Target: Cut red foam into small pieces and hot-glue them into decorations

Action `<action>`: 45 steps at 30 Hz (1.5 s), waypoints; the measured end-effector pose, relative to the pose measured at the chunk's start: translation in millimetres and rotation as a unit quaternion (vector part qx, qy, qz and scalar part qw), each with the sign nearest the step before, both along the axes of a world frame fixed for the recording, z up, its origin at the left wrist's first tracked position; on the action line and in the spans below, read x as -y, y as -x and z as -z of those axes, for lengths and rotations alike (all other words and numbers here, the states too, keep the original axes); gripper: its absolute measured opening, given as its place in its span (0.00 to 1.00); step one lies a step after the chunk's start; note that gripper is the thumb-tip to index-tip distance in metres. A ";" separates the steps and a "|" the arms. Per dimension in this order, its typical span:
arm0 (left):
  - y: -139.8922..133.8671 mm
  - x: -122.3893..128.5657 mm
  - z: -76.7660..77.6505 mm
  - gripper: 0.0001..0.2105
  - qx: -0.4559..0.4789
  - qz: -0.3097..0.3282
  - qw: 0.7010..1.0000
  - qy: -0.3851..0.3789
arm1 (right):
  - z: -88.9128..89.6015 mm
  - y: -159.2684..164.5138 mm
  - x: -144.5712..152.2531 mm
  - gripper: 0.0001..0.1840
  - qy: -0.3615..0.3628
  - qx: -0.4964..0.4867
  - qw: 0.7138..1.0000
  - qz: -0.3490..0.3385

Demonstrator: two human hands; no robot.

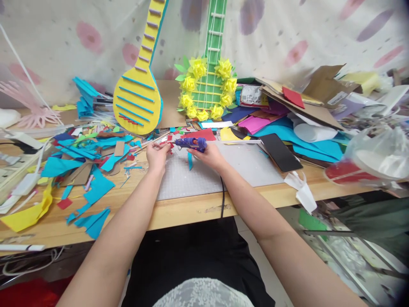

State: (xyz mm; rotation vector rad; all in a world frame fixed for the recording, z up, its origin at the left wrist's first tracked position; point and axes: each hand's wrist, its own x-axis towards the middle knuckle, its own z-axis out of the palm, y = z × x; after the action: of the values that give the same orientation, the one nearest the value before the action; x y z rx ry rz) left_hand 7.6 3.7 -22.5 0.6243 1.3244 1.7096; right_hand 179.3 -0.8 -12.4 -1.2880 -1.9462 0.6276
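Grip: left hand (156, 158) pinched on a small red piece (171, 145); right hand (211, 155) closed round a glue gun (194, 143) over the mat (255, 166), back from the tabletop's front edge (188, 215). A slipping nozzle (177, 143) could burn the adjacent left fingertips (166, 148).

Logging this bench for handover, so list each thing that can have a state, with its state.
Glue gun: in right hand, nozzle leftward; heat can't be told.
Left hand: pinching a red piece.
Phone: face up, screen dark.
Yellow instrument: upright, tilted right.
Green instrument: upright, flowers attached.
Cord: hanging over table edge.
Mat: flat, partly covered.
Blue scraps: cut, scattered.
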 end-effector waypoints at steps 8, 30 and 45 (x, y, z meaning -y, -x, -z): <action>0.1 0.6 0.4 0.17 0.000 0.004 1.000 -0.006 | 0.1 3.9 0.4 0.22 0.005 0.026 0.999 0.028; -0.4 1.6 -3.1 0.17 0.004 0.007 1.000 0.005 | 1.5 1.5 0.3 0.21 -0.008 0.030 0.999 0.014; -0.1 1.0 -3.8 0.17 0.019 0.007 1.000 -0.001 | 2.9 -0.2 0.0 0.20 -0.012 0.030 0.999 -0.003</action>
State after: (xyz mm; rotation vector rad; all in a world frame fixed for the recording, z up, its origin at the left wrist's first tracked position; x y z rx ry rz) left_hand 7.8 2.7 -18.6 0.5964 1.2895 1.7042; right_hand 179.5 -0.8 -15.3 -1.2997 -2.0001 0.5730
